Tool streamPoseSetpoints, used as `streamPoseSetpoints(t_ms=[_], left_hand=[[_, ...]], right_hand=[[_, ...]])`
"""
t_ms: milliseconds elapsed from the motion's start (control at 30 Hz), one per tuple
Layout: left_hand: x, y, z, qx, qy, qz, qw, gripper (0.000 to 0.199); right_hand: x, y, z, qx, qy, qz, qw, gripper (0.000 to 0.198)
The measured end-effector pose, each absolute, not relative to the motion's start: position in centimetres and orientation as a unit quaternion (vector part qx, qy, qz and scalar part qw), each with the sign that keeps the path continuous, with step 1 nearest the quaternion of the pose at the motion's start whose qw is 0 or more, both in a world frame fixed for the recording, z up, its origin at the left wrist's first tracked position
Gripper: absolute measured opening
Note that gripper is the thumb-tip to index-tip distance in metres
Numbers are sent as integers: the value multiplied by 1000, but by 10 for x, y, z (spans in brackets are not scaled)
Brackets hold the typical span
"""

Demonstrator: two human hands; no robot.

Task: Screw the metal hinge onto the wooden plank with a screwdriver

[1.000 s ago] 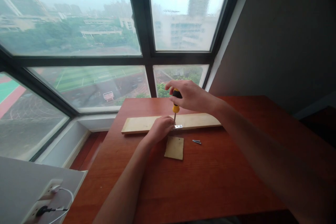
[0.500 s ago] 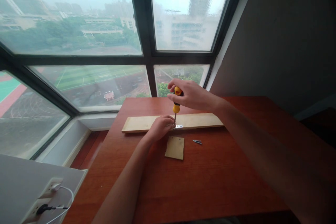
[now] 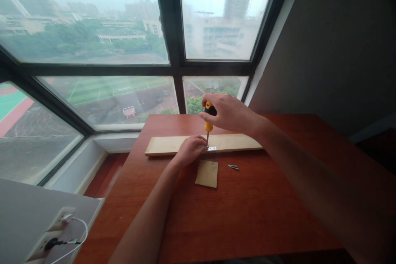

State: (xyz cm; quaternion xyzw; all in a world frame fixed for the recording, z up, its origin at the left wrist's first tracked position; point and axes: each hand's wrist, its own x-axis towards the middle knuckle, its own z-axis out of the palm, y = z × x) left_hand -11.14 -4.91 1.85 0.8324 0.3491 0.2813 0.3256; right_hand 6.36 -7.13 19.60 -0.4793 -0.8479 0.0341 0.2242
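Observation:
My right hand grips the yellow and black handle of a screwdriver, held upright with its tip down at a small metal bracket on the near edge of a long pale wooden board. My left hand rests on the board beside the bracket, fingers pinched at the screwdriver's tip; what they pinch is too small to tell. A small square wooden piece with holes lies flat just in front. Loose screws lie to its right.
The reddish-brown table stands against a large window with a dark frame. A grey wall rises on the right. At the lower left a white power strip holds a plugged cable.
My right hand has shifted its grip around the screwdriver handle, as in turning it. The view has drifted slightly; the board and left hand stay put.

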Motion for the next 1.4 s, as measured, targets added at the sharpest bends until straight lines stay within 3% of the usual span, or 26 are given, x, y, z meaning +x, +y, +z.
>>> streamPoseSetpoints(t_ms=[100,167,333,400,533,833,967,1100,1267,1400], left_hand=[[-111,-49,18,832,349,284,326,11],[-111,-49,19,831,347,286,326,11],[-111,-49,20,835,346,282,323,13],[-111,-49,21,834,349,280,323,13],[-111,-49,21,831,355,281,325,13],[-111,-50,21,827,355,282,332,13],[-111,-49,20,828,353,279,335,13],[-111,-48,18,827,350,286,335,13],[-111,-48,16,825,355,285,334,12],[-111,-49,18,825,354,286,334,11]], right_hand=[[63,-70,195,-493,-841,7,221,19],[63,-71,196,-471,-850,25,235,12],[64,-74,199,-420,-869,94,244,18],[63,-74,198,-445,-861,68,238,13],[61,-72,197,-510,-833,4,215,23],[64,-76,202,-495,-844,18,206,10],[61,-71,199,-558,-808,-55,182,30],[62,-67,197,-569,-804,-69,160,30],[67,-68,199,-490,-840,38,229,18],[71,-71,200,-426,-859,130,253,26]])
